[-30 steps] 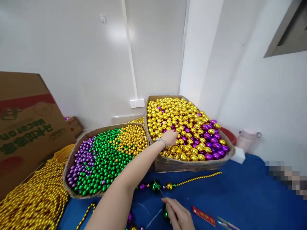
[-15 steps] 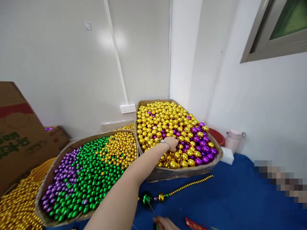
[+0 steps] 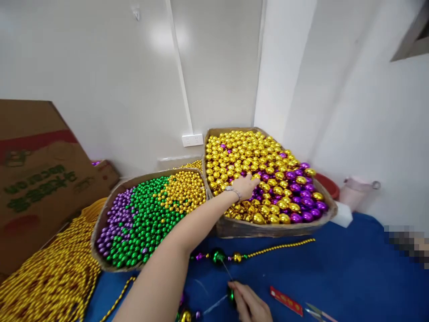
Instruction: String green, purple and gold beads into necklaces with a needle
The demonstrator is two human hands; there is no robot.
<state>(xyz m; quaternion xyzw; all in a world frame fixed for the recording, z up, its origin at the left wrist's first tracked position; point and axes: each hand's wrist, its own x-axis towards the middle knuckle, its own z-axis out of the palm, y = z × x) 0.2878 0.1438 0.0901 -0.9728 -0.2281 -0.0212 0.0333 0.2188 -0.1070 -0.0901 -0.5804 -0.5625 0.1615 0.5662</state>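
Note:
My left hand (image 3: 247, 185) reaches far forward into a cardboard tray (image 3: 268, 228) heaped with large gold and purple balls (image 3: 268, 174); its fingers are dug among the balls, so I cannot see whether they grip one. My right hand (image 3: 250, 302) is low at the front edge, pinched on a thin needle (image 3: 227, 269) with a green ball beside the fingers. A bead string (image 3: 268, 252) with a green and a gold ball lies on the blue cloth (image 3: 335, 277) between hand and tray.
A second cardboard tray (image 3: 100, 219) with small purple, green and gold beads sits left of the first. Gold bead strands (image 3: 50, 281) pile at the far left below a brown carton (image 3: 36, 179). A red card (image 3: 285, 301) and scissors (image 3: 317, 311) lie at the front right.
The view swung left and back again. My left hand has shifted slightly deeper into the gold and purple balls; my right hand stays low with the needle.

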